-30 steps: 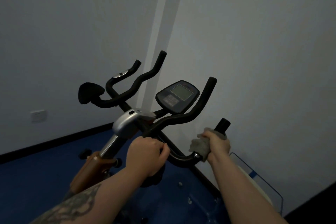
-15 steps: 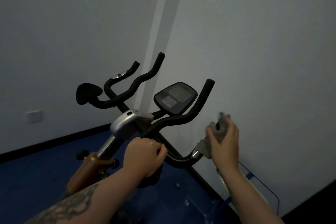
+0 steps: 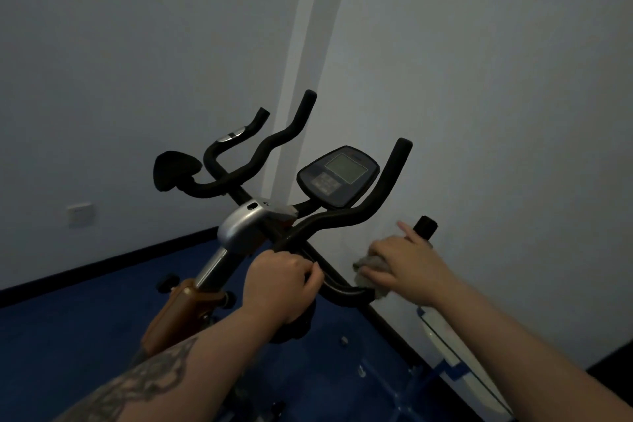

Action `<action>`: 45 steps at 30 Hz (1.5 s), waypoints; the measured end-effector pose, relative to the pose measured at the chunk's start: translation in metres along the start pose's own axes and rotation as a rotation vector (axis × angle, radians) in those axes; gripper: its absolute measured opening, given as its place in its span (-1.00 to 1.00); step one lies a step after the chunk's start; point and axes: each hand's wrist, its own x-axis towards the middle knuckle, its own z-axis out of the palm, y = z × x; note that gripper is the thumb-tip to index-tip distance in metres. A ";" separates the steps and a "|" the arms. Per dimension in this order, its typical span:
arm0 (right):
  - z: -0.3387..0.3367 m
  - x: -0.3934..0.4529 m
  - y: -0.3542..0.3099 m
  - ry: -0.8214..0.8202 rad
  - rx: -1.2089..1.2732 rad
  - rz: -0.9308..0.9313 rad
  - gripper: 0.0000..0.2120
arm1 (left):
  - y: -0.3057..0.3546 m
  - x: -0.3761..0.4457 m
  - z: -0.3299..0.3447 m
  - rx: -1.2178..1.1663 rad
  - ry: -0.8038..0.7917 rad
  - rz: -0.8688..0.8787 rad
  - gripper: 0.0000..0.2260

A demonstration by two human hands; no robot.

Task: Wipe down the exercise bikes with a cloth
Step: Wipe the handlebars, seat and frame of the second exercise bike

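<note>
Gripping the black handlebar [image 3: 342, 216] of the exercise bike [image 3: 239, 229] near its centre clamp, left hand [image 3: 281, 281] has fingers curled tight round the bar, thumb forward. Right hand [image 3: 407, 264] sits on the right-side grip, pressing a grey cloth [image 3: 368, 265] against the bar; fingers wrap over the cloth, index finger sticks out straight toward the bar's end cap [image 3: 425, 226]. Cloth bunches out from under the palm on the bar's lower bend. Console display [image 3: 337, 176] sits between the two upright horns, screen dark. Silver stem cover [image 3: 245, 224] just under the bars, brown frame part [image 3: 178, 312] lower left. Blue floor [image 3: 68, 336] below, wall socket [image 3: 79, 214] on the left wall. Containers: can't make any out.
</note>
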 end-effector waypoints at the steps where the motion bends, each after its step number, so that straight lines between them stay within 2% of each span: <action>1: -0.001 -0.001 0.005 0.040 -0.006 0.040 -0.60 | 0.000 0.000 0.001 -0.005 0.013 0.003 -0.55; 2: -0.001 -0.002 0.001 0.040 -0.023 0.064 -0.62 | 0.000 0.000 0.001 -0.008 0.021 0.004 -0.55; 5: 0.025 0.005 -0.049 0.033 -0.162 -0.054 -0.72 | 0.000 0.001 0.001 -0.013 0.049 0.002 -0.57; 7: 0.034 0.007 -0.075 0.019 -0.143 -0.024 -0.69 | 0.001 0.001 0.000 -0.008 0.065 0.003 -0.58; 9: 0.032 0.003 -0.069 0.030 -0.067 0.003 -0.68 | 0.001 0.000 0.000 -0.005 0.092 -0.001 -0.59; 11: 0.027 -0.009 -0.047 0.042 0.009 -0.067 -0.67 | 0.001 -0.002 0.000 0.002 0.118 -0.026 -0.61; 13: 0.029 -0.025 -0.028 0.076 -0.005 -0.095 -0.63 | 0.000 -0.002 0.002 0.016 0.116 -0.050 -0.63; 16: 0.036 -0.024 -0.035 0.137 -0.050 -0.019 -0.61 | 0.000 -0.002 0.003 0.049 0.125 -0.063 -0.65; 18: 0.038 -0.007 -0.055 0.065 -0.126 0.016 -0.67 | 0.001 -0.003 0.001 0.074 0.129 -0.064 -0.67; 20: 0.037 0.007 -0.070 0.023 -0.218 -0.040 -0.78 | 0.002 -0.005 0.000 0.111 0.120 -0.074 -0.69; 22: 0.034 0.010 -0.073 -0.010 -0.240 -0.058 -0.76 | 0.003 -0.008 -0.003 0.153 0.092 -0.089 -0.72; 27: 0.036 -0.003 -0.060 -0.026 -0.083 -0.047 -0.69 | 0.000 -0.011 -0.003 0.137 0.094 -0.052 -0.75; 30: 0.028 0.021 -0.065 -0.220 -0.081 -0.062 -0.65 | -0.003 -0.008 0.004 0.053 0.165 -0.119 -0.75; 33: 0.022 0.050 -0.077 -0.343 0.181 -0.046 -0.67 | -0.002 -0.009 0.004 0.006 0.227 -0.162 -0.68; 36: 0.023 0.050 -0.079 -0.325 0.394 0.062 -0.64 | -0.003 -0.015 0.002 0.015 0.237 -0.235 -0.76; 38: 0.027 0.037 -0.072 -0.317 0.310 0.045 -0.62 | -0.002 -0.017 0.002 0.001 0.229 -0.304 -0.81; 42: 0.028 0.040 -0.063 -0.382 0.229 0.002 -0.62 | -0.002 -0.014 0.007 -0.054 0.210 -0.398 -0.76; 45: 0.025 0.066 -0.076 -0.416 0.521 0.070 -0.61 | -0.002 -0.014 0.006 -0.073 0.167 -0.405 -0.72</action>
